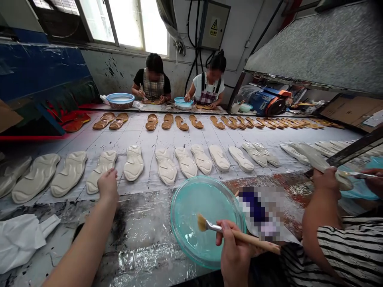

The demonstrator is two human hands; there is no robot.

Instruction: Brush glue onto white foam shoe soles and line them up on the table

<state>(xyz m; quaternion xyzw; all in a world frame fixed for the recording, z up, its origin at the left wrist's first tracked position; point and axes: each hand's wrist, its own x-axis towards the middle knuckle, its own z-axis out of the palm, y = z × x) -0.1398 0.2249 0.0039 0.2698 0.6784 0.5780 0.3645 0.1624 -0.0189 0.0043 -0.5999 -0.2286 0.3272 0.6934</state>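
My right hand grips a paintbrush by its wooden handle. The brush's pale bristles are over a round turquoise basin that holds a cloudy liquid. My left hand is reached forward with curled fingers at the right edge of a white shoe sole, which lies on a white-covered conveyor belt. Its fingertips are partly hidden behind the hand. Other white soles lie in a row on both sides, such as a sole just to the right.
Brown soles form a farther row. Two people sit across the belt with blue basins. At right, a co-worker's hand holds a white sole, near another brush. Crumpled white cloth lies at left. A slanted metal hood overhangs the right.
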